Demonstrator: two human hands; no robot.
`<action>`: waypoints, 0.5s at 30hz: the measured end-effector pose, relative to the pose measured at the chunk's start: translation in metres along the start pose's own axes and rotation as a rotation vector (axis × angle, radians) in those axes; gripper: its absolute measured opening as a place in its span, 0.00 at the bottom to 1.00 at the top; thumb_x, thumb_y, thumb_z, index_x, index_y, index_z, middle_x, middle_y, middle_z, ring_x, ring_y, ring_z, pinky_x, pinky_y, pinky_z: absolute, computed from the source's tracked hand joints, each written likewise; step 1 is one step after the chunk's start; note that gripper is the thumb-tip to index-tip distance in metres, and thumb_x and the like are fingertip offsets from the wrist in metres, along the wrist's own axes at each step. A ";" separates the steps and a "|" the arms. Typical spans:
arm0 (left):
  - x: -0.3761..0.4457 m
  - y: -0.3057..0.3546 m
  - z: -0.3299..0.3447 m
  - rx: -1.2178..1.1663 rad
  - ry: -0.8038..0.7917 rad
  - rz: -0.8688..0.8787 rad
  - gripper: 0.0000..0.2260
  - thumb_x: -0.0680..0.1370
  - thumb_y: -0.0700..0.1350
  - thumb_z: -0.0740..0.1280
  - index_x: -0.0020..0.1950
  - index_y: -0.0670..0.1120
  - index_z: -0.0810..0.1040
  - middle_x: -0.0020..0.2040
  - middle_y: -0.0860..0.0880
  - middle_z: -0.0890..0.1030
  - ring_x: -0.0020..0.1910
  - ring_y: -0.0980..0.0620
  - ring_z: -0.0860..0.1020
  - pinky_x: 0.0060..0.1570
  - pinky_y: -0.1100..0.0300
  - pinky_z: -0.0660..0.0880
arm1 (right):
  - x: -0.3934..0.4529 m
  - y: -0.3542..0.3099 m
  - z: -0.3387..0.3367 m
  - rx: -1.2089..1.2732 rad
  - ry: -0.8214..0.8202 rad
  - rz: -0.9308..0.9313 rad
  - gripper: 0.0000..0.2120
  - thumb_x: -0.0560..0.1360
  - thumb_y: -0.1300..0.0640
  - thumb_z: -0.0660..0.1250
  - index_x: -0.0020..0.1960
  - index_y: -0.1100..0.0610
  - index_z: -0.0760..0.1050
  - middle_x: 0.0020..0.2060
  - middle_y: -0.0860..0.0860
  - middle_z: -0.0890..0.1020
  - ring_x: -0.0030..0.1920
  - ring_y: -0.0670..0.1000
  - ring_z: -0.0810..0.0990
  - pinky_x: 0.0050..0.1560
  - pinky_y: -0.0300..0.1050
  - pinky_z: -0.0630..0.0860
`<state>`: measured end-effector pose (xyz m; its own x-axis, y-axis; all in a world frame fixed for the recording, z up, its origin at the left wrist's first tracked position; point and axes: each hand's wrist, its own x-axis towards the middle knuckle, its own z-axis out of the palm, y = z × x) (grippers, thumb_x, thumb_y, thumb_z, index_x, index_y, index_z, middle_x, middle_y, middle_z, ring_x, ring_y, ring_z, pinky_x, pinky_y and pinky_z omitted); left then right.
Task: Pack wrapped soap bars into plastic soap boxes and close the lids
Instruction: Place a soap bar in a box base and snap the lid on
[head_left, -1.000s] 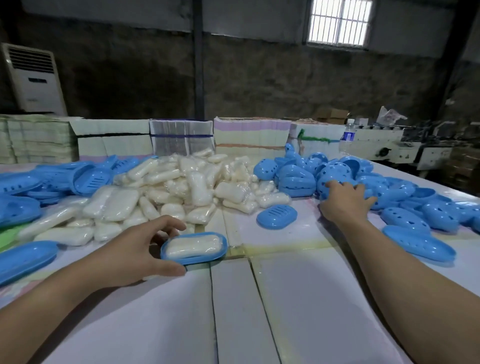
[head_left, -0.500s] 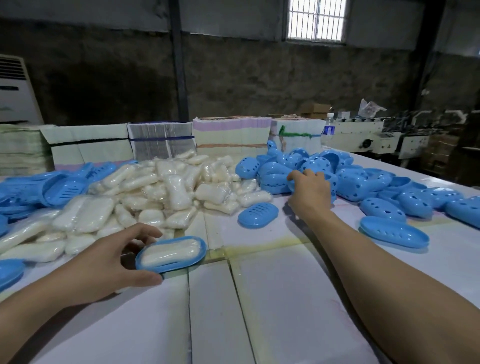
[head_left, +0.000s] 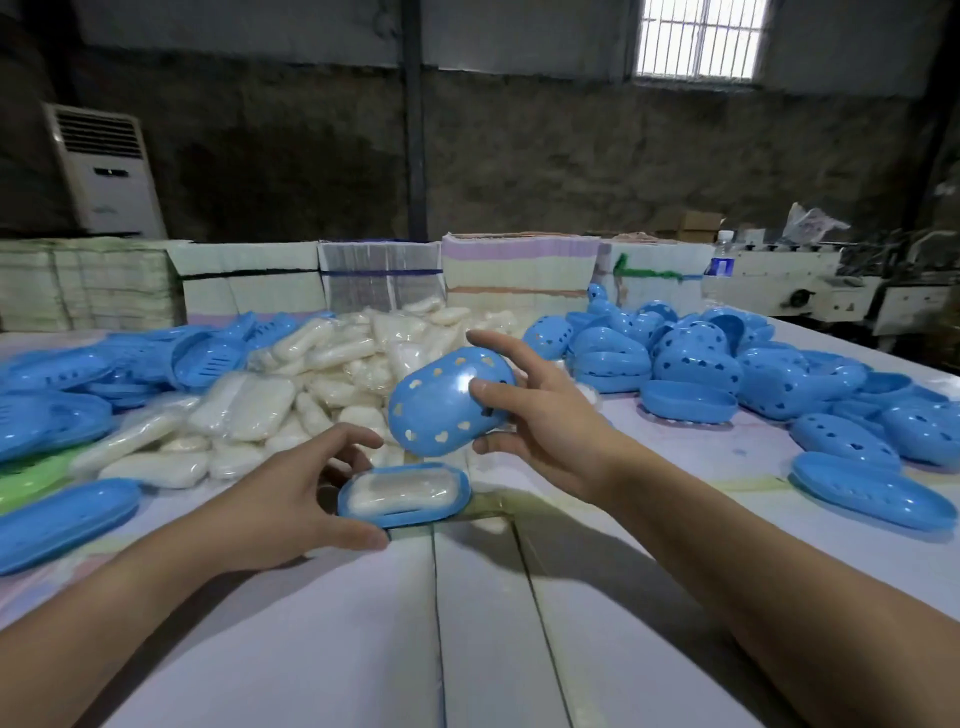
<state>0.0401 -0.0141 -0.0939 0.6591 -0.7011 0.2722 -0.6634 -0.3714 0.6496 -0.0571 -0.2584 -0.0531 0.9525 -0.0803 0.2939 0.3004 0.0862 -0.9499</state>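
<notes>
At the near edge of the surface: lid brought in over the filled tray.
Right hand, a second ago out at the lid pile, is now back holding a heart-holed blue lid between thumb and fingers, tilted, just above and not yet touching the tray. Left hand curls round the tray's left end, thumb at the front rim, steadying it as before. Wrapped soap lies flat inside. Loose soap heap sits behind. My read: picking is done; next comes lining the lid up and pressing it shut.
</notes>
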 end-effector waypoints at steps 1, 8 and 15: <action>0.000 0.001 0.000 -0.009 -0.002 0.006 0.35 0.57 0.57 0.83 0.60 0.66 0.72 0.53 0.57 0.79 0.51 0.60 0.79 0.51 0.64 0.76 | 0.000 0.005 0.007 0.037 -0.027 0.047 0.18 0.77 0.62 0.69 0.61 0.44 0.78 0.54 0.55 0.78 0.46 0.52 0.81 0.39 0.47 0.80; 0.002 0.001 -0.001 0.012 -0.015 0.026 0.35 0.56 0.63 0.79 0.60 0.68 0.69 0.54 0.68 0.78 0.53 0.63 0.78 0.51 0.64 0.78 | 0.001 0.024 0.007 -0.819 0.041 0.008 0.16 0.77 0.43 0.65 0.64 0.40 0.73 0.49 0.40 0.77 0.49 0.43 0.77 0.50 0.39 0.74; 0.001 0.001 0.001 0.028 -0.006 0.013 0.34 0.57 0.64 0.78 0.60 0.71 0.68 0.52 0.68 0.78 0.52 0.63 0.78 0.49 0.64 0.78 | 0.002 0.028 0.005 -0.972 -0.082 -0.009 0.18 0.78 0.41 0.64 0.67 0.39 0.72 0.54 0.37 0.78 0.52 0.38 0.76 0.46 0.27 0.69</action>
<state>0.0396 -0.0158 -0.0935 0.6478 -0.7100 0.2762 -0.6821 -0.3790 0.6254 -0.0468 -0.2515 -0.0791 0.9619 -0.0042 0.2732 0.1699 -0.7741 -0.6099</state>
